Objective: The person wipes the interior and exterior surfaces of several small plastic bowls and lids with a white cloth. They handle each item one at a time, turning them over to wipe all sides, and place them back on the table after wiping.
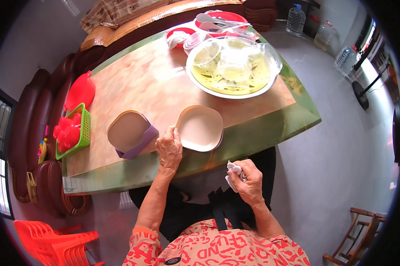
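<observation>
My left hand (169, 151) grips the left rim of a cream, rounded-square dish (200, 128) near the table's front edge. A purple edge shows under that dish at its lower right. To the left of my hand, another cream dish (128, 132) sits in or on a purple holder (142, 142); I cannot tell which. My right hand (250, 182) is closed around a crumpled white cloth or tissue (237, 173), just off the table's front edge and apart from the dishes.
A large basin (233, 94) of yellowish liquid with clear plastic containers stands at the back right. Behind it are red bowls (233, 17) and spoons. A green basket (85, 128) with red items and a red lid (81, 91) line the left. Red chairs (53, 241) stand lower left.
</observation>
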Demonstrator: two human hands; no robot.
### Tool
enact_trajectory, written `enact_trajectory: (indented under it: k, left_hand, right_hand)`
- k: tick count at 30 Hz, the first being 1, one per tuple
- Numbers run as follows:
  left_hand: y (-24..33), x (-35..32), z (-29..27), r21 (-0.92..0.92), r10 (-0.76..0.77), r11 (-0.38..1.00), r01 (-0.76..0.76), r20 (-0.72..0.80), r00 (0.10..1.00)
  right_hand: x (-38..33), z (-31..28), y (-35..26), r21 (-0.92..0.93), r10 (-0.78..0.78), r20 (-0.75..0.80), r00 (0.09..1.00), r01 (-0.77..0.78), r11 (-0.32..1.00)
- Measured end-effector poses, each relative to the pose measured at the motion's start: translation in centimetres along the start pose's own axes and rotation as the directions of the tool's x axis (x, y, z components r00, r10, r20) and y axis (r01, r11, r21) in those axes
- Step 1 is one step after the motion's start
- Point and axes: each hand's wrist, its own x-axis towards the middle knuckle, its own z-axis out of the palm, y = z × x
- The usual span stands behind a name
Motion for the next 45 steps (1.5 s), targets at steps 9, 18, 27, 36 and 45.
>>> enact_trajectory:
  k: [9,18,27,36,45]
  left_hand:
    - [0.9,1.1,-1.5,0.002,0.115,0.993,-0.118,-0.236,0.965]
    - [-2.0,-3.8,-7.4,-0.569,-0.273,0.784,0.248,0.042,0.961]
    - [-3.6,-7.1,-7.0,-0.623,-0.312,0.671,0.403,0.255,0.915]
    - [-1.5,-6.1,-4.9,-0.636,-0.364,0.648,0.419,0.225,0.904]
    - [-1.4,-6.5,-4.4,-0.579,-0.395,0.655,0.485,0.284,0.873]
  right_hand:
    - [0.8,0.5,-0.2,-0.046,-0.114,0.025,0.993,0.115,0.992]
    - [4.3,5.2,0.4,-0.673,-0.198,0.188,0.962,0.273,0.687]
    - [4.8,1.3,2.2,-0.74,-0.229,0.07,0.971,0.204,0.641]
    - [3.9,-0.7,-0.8,-0.114,0.157,-0.089,0.984,-0.166,0.979]
    - [6.3,9.3,-1.7,-0.475,-0.317,0.371,0.873,0.472,0.743]
